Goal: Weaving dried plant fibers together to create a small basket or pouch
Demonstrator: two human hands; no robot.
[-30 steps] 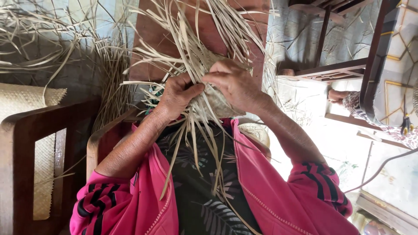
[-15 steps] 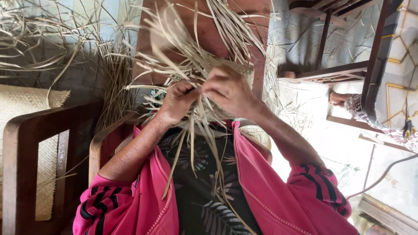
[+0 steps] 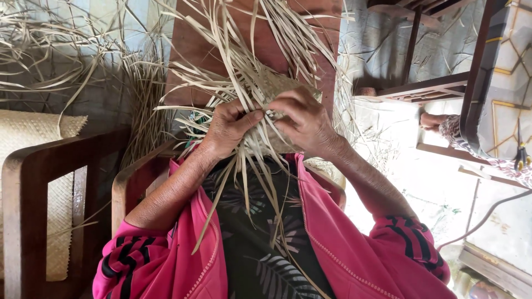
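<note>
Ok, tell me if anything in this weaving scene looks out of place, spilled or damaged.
Nothing looks damaged. Both the left hand and the right hand grip the half-woven piece, whose loose strips fan out unevenly. More dry strips lie scattered on the floor, untidy rather than odd. A woven mat lies flat nearby.

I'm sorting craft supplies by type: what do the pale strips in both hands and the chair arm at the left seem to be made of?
The pale flat strips look like dried palm or similar leaf: matte, straw-coloured, creased, fraying into thin ends. The brown chair arm looks like smooth varnished wood, with a soft sheen along its rounded edge.
</note>
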